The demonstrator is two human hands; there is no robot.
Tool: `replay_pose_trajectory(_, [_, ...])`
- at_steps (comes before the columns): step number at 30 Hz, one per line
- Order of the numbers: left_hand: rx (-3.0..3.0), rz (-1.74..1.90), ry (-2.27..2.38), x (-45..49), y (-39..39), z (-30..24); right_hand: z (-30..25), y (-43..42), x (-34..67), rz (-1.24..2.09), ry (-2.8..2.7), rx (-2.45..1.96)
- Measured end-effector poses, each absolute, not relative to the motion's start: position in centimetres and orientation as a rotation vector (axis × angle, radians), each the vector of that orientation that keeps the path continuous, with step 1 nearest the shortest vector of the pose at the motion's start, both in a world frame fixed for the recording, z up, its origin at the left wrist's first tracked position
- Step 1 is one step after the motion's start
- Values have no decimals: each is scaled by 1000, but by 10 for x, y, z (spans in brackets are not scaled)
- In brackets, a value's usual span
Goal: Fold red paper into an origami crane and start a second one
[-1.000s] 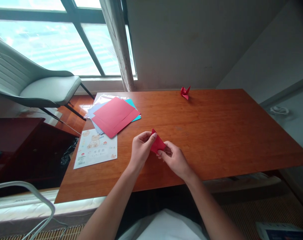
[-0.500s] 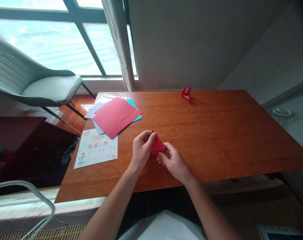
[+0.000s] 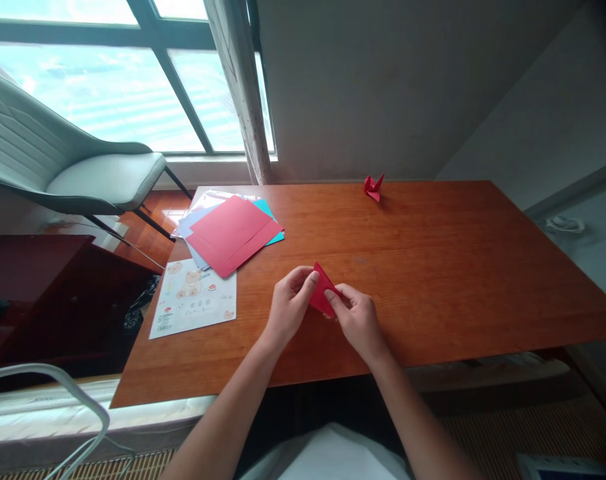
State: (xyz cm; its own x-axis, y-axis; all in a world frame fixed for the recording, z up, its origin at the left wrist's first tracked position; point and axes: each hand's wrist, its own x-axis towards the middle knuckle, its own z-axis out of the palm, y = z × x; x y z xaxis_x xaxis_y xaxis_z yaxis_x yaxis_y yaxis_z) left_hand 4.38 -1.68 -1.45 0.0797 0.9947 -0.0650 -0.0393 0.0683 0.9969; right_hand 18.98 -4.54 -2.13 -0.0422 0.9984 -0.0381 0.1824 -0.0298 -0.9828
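Between my two hands is a small piece of folded red paper (image 3: 323, 293), held just above the front part of the wooden table. My left hand (image 3: 293, 300) pinches its left edge, thumb on top and fingers behind. On the other side, my right hand (image 3: 355, 317) grips the right edge with the thumb pressed on the paper's face. The fingers under the paper are partly hidden. A red origami crane (image 3: 373, 188) stands at the table's back edge.
Red sheets (image 3: 235, 233) lie over blue and lilac paper at the table's back left. A white bear-printed sheet (image 3: 195, 300) is in front of them. Beyond the wooden table (image 3: 457, 267), a chair (image 3: 107, 177) stands by the window. A white cable (image 3: 57, 370) curves at lower left.
The folded paper has shifted slightly right and turned in my hands. My right thumb has moved up onto its face, and both hands have moved a little to the right.
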Motion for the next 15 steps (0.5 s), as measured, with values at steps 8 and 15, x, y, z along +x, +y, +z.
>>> replay_pose_trajectory(8, [1305,952,1116,40,-20,-22,-23,-35,202,1073,-1421,-1398])
replay_pose_trajectory(15, [1411,820,1028,40,-21,-19,-17,-15,213,1164,-1383,-1302])
